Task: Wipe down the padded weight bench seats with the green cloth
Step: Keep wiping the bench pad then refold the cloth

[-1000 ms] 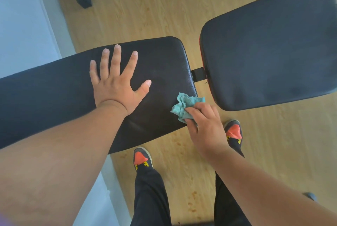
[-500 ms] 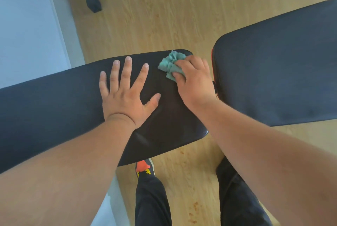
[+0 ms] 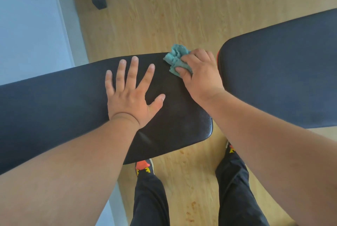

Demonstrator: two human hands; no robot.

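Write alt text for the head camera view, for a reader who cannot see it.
Seen from above, a person's right hand presses a crumpled green cloth onto the far corner of a black padded bench seat, while the left hand lies flat on it. A second black pad sits to the right, over a wooden floor.

The right hand has swept the green cloth from the pad's near edge to its far corner.
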